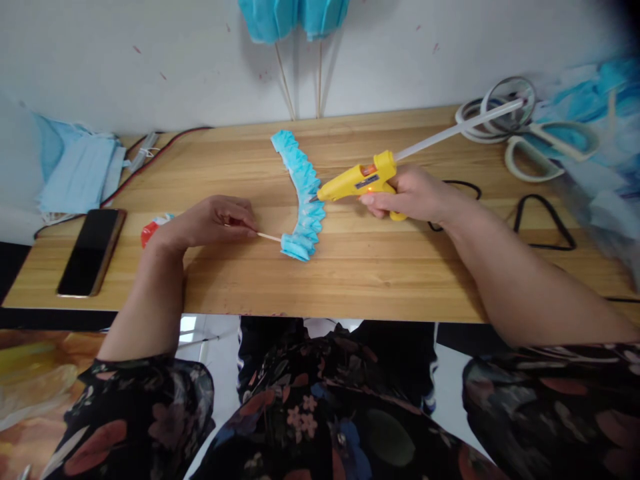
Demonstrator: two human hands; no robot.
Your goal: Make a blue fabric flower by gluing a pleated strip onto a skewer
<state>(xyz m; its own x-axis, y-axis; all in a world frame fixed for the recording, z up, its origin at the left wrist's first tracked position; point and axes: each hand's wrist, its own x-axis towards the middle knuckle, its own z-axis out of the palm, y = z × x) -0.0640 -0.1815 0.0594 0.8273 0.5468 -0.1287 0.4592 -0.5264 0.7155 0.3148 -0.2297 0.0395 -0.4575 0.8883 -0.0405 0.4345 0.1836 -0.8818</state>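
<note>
My left hand (213,221) pinches a thin wooden stick (269,236). My right hand (413,193) grips a yellow plastic glue gun (356,181) at a pleated blue strip (304,179).

Nothing we can read tbh, the small dark rectangular label (367,181) on the yellow plastic pistol-shaped glue gun (344,185) is too tiny.

Wall (175,87): off-white, plain, a few small reddish marks (137,49); soft shadows (342,60) upper middle.
Desk (390,283): pale wood grain, back edge along wall.
Floor (219,367): pale, seen below desk.
Light: bright patch (188,326) under desk, left of centre.
</note>
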